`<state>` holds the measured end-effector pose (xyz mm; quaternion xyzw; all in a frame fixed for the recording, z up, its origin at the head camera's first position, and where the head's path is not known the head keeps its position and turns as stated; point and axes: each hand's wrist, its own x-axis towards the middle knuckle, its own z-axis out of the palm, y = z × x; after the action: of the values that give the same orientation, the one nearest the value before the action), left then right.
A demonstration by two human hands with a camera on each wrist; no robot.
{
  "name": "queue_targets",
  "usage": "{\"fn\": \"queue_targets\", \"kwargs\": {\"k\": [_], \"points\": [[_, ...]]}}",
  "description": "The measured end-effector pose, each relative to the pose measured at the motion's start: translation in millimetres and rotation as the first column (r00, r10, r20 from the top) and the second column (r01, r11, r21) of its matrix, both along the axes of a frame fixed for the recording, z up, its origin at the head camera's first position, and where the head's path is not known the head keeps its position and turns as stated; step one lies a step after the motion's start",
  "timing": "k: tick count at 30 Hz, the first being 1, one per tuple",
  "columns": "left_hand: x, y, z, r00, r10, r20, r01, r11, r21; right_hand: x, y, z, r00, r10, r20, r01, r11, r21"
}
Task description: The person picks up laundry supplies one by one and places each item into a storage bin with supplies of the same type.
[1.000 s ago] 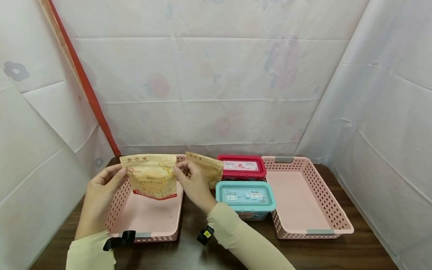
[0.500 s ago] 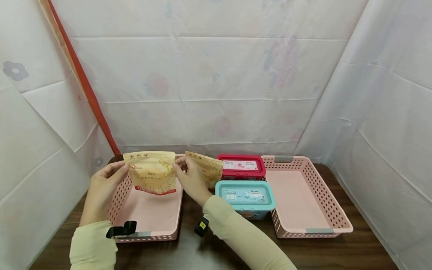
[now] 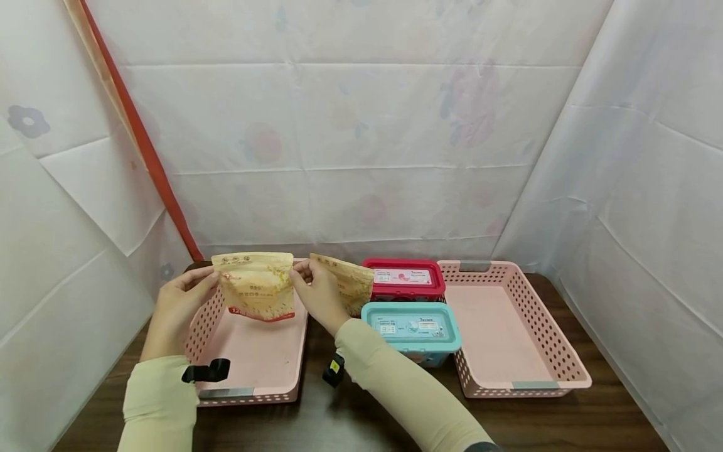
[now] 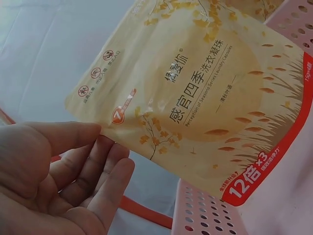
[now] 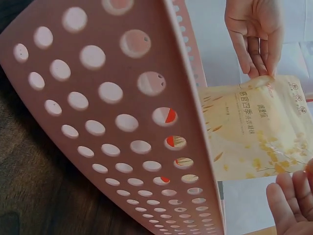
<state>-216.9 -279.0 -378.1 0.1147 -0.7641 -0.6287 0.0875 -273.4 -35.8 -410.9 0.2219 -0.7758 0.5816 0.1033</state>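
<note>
A yellow laundry capsule pouch [image 3: 257, 289] hangs spread out over the left pink basket [image 3: 251, 358], its red-edged bottom downward. My left hand [image 3: 181, 311] pinches its left edge near the top between thumb and fingers, as the left wrist view shows close up on the pouch [image 4: 210, 107]. At the opposite edge, my right hand [image 3: 322, 298] pinches it the same way; the right wrist view shows that hand [image 5: 293, 200] only partly. A second, similar pouch [image 3: 357, 289] stands behind the right hand, partly hidden by it.
Right of the second pouch sit a red lidded box [image 3: 408, 276] and, nearer, a turquoise lidded box [image 3: 412, 326]. Beyond them lies another pink basket [image 3: 497, 326] with perforated sides. The dark wooden table [image 3: 316, 420] is enclosed by white patterned sheeting [image 3: 361, 125].
The held pouch has risen slightly and shifted a little away and to the right. My left hand has moved up and right with it; my right hand has barely moved.
</note>
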Motion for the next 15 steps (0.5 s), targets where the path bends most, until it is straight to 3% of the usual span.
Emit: {"fn": "queue_targets", "kwargs": {"k": [15], "points": [[-28.2, -0.6, -6.4, 0.999, 0.011, 0.043, -0.009, 0.998, -0.057, -8.9, -7, 3.0, 0.983, -0.037, 0.182, 0.032, 0.999, 0.031]]}}
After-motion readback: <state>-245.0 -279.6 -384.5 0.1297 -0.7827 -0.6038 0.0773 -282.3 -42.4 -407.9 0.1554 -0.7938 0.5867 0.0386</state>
